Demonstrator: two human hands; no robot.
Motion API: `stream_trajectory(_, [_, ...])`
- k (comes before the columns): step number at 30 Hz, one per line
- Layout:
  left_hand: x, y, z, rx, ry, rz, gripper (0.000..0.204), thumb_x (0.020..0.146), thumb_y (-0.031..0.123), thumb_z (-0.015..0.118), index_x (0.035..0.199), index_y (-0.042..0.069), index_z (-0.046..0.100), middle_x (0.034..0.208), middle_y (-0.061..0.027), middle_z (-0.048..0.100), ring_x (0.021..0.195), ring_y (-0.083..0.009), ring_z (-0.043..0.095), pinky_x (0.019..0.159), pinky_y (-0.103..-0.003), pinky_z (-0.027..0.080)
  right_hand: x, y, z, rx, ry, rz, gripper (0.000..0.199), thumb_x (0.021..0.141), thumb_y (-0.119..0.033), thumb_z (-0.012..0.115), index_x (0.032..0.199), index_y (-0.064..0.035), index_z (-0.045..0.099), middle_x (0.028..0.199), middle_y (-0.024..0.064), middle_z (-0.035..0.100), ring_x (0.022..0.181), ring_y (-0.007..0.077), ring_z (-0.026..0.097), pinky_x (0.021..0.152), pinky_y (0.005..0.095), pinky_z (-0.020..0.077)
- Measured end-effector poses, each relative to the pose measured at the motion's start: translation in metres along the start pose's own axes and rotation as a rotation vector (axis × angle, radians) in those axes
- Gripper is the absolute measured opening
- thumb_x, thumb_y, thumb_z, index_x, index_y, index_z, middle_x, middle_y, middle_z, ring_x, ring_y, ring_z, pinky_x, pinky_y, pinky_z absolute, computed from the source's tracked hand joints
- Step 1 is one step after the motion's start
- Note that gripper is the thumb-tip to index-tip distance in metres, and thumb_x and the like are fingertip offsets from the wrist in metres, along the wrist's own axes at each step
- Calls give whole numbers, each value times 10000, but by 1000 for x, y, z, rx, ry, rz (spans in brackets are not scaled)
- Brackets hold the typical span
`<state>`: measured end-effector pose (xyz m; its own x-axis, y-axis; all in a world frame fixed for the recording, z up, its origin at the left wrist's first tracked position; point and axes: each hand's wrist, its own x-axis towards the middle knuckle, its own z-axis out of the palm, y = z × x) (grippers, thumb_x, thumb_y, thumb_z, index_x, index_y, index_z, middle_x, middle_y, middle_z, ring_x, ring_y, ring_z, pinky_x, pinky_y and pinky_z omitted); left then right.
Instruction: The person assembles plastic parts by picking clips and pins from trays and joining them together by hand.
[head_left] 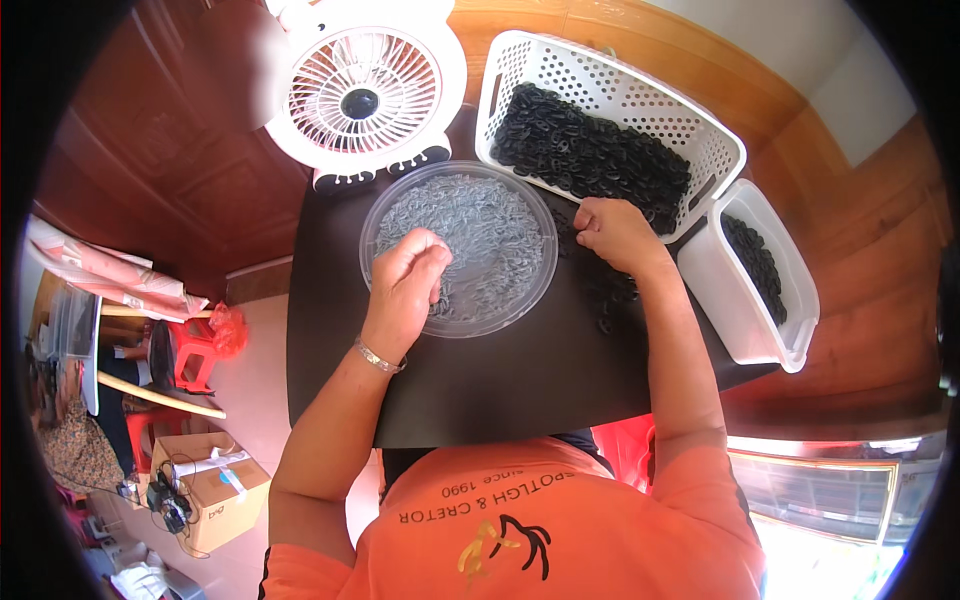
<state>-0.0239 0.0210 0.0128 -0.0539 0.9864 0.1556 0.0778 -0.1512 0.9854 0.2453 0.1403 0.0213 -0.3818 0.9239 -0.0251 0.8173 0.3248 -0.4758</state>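
My left hand (408, 268) is closed in a loose fist over the near left part of a round clear plastic tub (548, 270). Many small transparent pieces (480, 225) fill the tub; their exact kind is too small to tell. Whatever the left fingers hold is hidden. To the right of the tub, my right hand (618, 232) has its thumb and forefinger pinched together. Beneath and beside it, small black ring-like pieces (605, 290) lie loose on the dark table (500, 390). I cannot make out anything between the right fingertips.
A white perforated basket (690, 112) at the back right holds a heap of black ring-like pieces (590, 150). Beside it, a white plastic bin (735, 290) contains more. A white animal-shaped fan (362, 100) stands at the back left. A cardboard box (215, 490) sits on the floor at left.
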Motion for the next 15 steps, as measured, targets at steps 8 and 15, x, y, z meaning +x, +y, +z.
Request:
stream_trajectory(8, [0, 2, -1, -48, 3, -57, 133, 896, 131, 553, 828, 19, 578, 618, 18, 488, 534, -49, 453, 491, -217, 366, -2, 0, -3, 29, 49, -12, 207, 697, -75, 675, 896, -26, 646, 793, 144, 663, 798, 293, 645, 749, 359, 503])
stream_trajectory(15, [-3, 0, 8, -25, -139, -121, 136, 901, 153, 566, 898, 18, 581, 691, 11, 533, 594, -64, 486, 527, -233, 411, -11, -59, 2, 823, -86, -108, 208, 789, -33, 715, 961, -4, 601, 838, 20, 618, 757, 84, 578, 694, 219, 476])
